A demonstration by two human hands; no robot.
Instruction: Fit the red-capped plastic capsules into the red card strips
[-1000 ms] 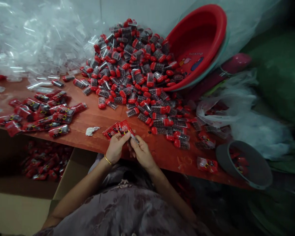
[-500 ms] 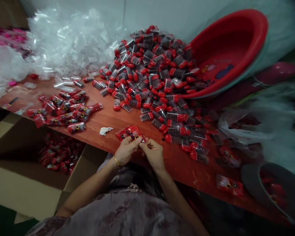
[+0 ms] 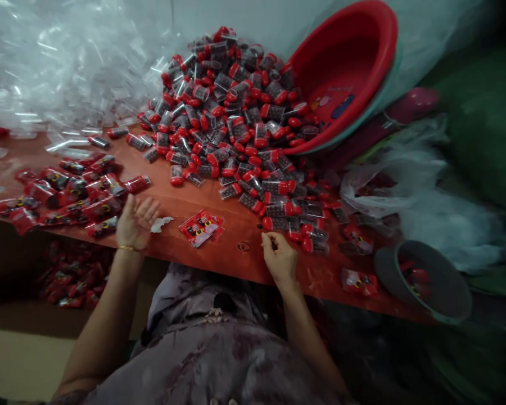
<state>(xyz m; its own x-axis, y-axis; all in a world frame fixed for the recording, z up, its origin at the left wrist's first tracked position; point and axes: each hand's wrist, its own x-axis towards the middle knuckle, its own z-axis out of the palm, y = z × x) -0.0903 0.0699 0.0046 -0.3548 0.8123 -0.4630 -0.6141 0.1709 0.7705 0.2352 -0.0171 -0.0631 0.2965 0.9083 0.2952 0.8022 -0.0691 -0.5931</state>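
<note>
The hands have parted: the left hand (image 3: 135, 224), fingers loosely apart, is beside the red packets (image 3: 71, 192); the right hand (image 3: 280, 260) is curled, contents unclear. Flat wrappers (image 3: 199, 226) lie between both hands' fingers; one packet's handling looks finished.

Dim light, blurred stretched edges

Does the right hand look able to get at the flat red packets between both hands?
Probably yes: between the right hand and the flat red packets lie just tabletop and a small dark loop, so nothing seems to block it.
</note>
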